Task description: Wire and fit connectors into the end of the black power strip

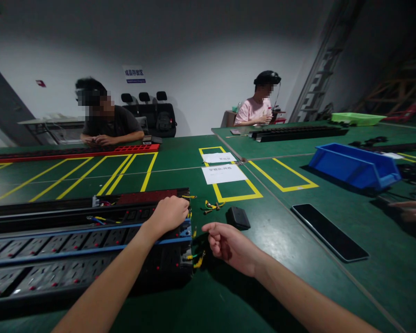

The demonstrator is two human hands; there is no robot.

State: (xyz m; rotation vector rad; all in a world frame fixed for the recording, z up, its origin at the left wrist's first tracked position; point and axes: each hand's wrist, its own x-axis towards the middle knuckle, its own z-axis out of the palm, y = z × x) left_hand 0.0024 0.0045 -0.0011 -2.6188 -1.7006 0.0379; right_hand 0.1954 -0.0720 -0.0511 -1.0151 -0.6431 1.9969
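Observation:
Long black socket strips with red switches and blue edges lie side by side at the left, wires sticking out at their right ends. My left hand rests over the end of one strip, fingers bent down; what its fingertips hold, if anything, is hidden. Just right of the strip ends, my right hand hovers with the index finger pointing left and the other fingers curled, nothing visible in it. Yellow-green wires with small terminals lie beyond it, beside a small black box.
A phone and a blue bin lie to the right, with another person's hand at the right edge. White papers lie ahead. Two people sit across the green table.

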